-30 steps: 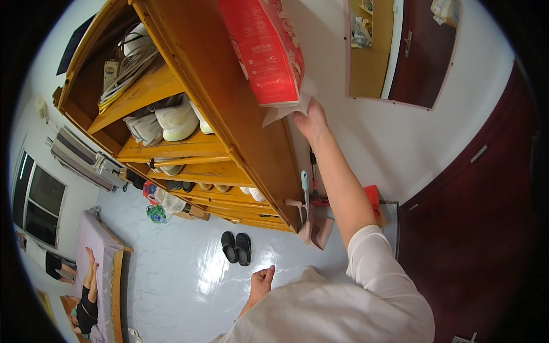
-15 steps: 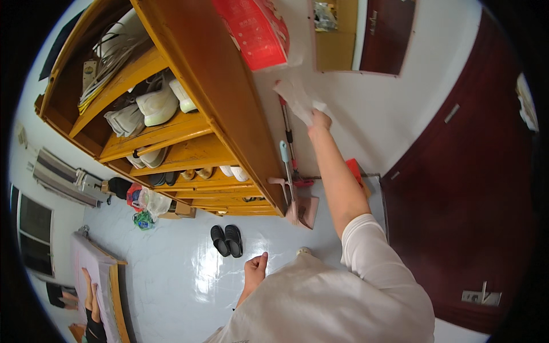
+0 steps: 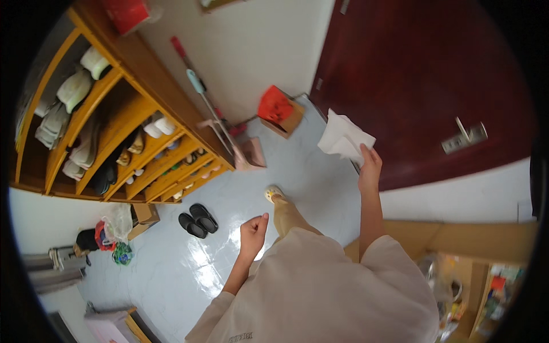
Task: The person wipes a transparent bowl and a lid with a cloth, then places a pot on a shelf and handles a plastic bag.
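My right hand [image 3: 370, 166] pinches a white paper tissue [image 3: 345, 136] between thumb and fingers, in front of the dark red door [image 3: 412, 86]. The tissue is partly folded and hangs out to the left of the fingers. My left hand [image 3: 253, 235] is curled into a loose fist in front of my body, thumb upward, and nothing shows in it. A red tissue packet [image 3: 124, 12] hangs on the side of the wooden shoe rack, cut off by the upper edge of the picture.
At left, the shoe rack [image 3: 166, 106] holds several shoes. Black slippers [image 3: 199, 220] lie on the tiled floor. A broom [image 3: 209, 106] and pink dustpan [image 3: 251, 153] lean by the rack. A cardboard box [image 3: 286, 123] with a red bag stands in the corner. The door has a metal handle [image 3: 466, 137].
My right hand has come down and away from near the red packet, carrying the tissue rightward before the door. The view has turned right toward the door; my left hand stays curled.
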Motion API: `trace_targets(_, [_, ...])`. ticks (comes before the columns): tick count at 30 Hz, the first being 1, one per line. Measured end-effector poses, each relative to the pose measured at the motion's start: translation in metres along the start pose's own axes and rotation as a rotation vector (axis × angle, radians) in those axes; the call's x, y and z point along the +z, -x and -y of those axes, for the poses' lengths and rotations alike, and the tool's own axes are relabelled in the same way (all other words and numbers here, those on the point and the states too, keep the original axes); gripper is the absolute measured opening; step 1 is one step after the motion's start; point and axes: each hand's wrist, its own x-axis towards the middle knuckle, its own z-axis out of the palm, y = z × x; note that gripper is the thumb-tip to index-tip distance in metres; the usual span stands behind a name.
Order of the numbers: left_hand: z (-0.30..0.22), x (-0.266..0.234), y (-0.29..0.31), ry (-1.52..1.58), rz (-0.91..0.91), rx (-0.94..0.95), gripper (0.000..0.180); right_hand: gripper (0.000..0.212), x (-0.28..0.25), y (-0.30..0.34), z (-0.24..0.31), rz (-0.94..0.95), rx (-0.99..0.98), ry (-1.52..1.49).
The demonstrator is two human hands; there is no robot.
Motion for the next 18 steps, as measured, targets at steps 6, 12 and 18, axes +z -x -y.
trace_targets(6, [-0.015, 0.043, 0.073, 0.040, 0.283, 0.092, 0.041, 0.024, -0.163, 0.165, -0.019, -0.112, 0.364, 0.289])
trace_targets(12, [0.004, 0.102, 0.118, 0.157, 0.675, 0.082, 0.010, 0.024, -0.187, 0.267, 0.068, -0.027, 0.277, 0.299])
trace_targets(18, [-0.014, 0.138, 0.160, 0.082, 0.870, 0.123, 0.024, 0.011, -0.217, 0.338, 0.101, -0.108, -0.203, 0.564])
